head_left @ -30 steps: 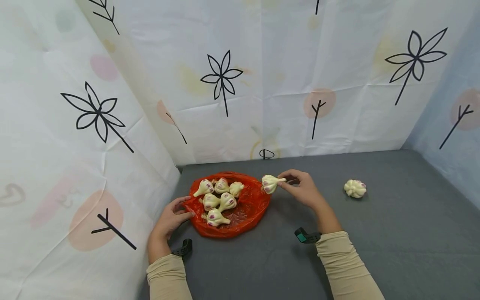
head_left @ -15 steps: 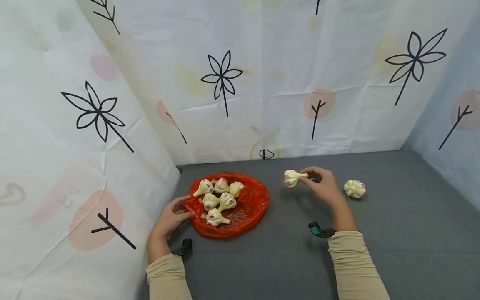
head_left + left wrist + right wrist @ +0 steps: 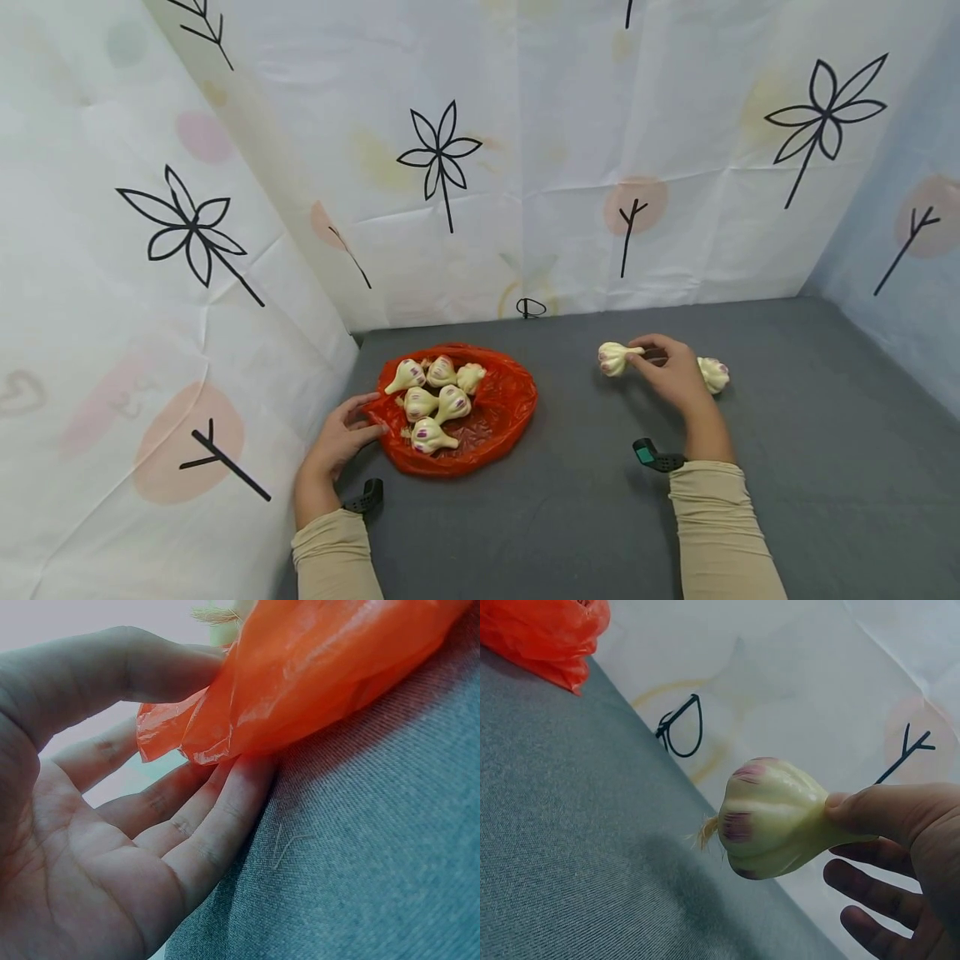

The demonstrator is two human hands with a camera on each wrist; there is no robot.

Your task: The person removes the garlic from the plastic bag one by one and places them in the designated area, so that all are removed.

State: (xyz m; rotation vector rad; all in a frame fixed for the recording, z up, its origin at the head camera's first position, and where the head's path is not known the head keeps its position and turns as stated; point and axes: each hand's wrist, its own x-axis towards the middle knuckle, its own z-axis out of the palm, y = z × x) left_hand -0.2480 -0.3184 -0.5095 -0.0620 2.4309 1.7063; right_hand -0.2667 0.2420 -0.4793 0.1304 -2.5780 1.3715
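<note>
Since the earlier frames the right hand (image 3: 675, 379) has carried a pale cream garlic bulb with purple streaks (image 3: 613, 358) rightward, away from the crumpled orange plastic bag (image 3: 498, 417), and now holds it above the grey fabric surface (image 3: 570, 517), near a second garlic bulb (image 3: 714, 374) lying on that surface. That second bulb sits just beyond the right hand and is partly hidden by it. The right hand pinches the carried bulb by its stem end between thumb and fingers, with the root end pointing left; in the right wrist view the bulb (image 3: 772, 817) is clear of the surface and the other fingers (image 3: 866, 889) curl loosely below it.

The left hand (image 3: 337, 442) has stayed at the left edge of the orange bag. In the left wrist view its thumb and fingers (image 3: 217, 825) pinch a fold of the plastic (image 3: 300, 675). Six garlic bulbs (image 3: 435, 400) lie clustered in the opened bag. A white cloth backdrop printed with black flowers (image 3: 442, 158) surrounds the surface.
</note>
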